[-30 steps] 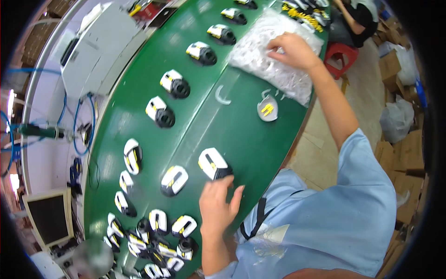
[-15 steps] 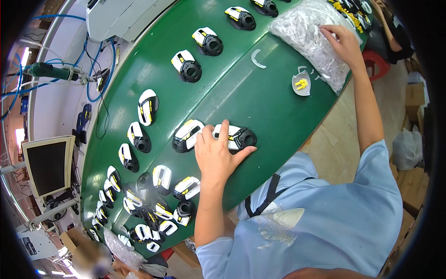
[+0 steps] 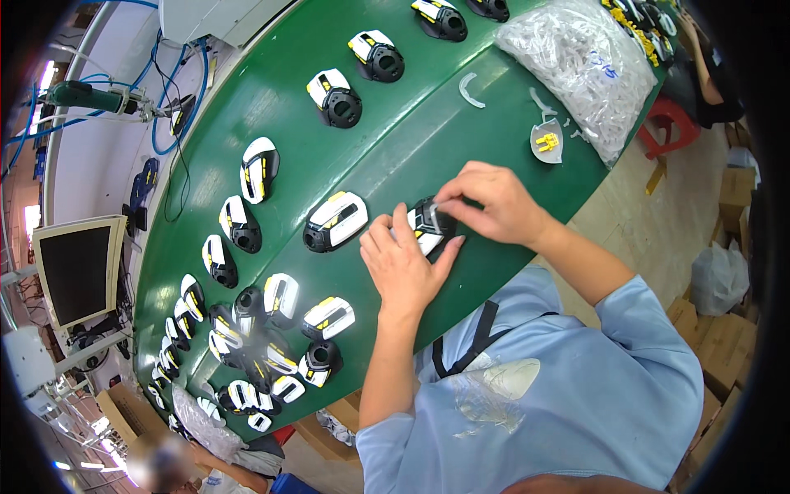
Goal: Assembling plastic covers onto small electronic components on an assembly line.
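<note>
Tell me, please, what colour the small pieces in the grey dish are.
Yellow: the pieces show best in the head view.

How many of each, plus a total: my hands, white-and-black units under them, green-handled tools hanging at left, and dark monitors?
Left hand and right hand: 2
White-and-black unit: 1
Green-handled tool: 1
Dark monitor: 1
Total: 5

Green table (image 3: 284, 90): shiny top
White-and-black shells (image 3: 336, 222): some in a line, others crowded at lower left
Clear bag (image 3: 584, 70): bulging, at upper right
Grey dish (image 3: 545, 128): near this bag
Curved strip (image 3: 464, 90): whitish, lying apart
</note>
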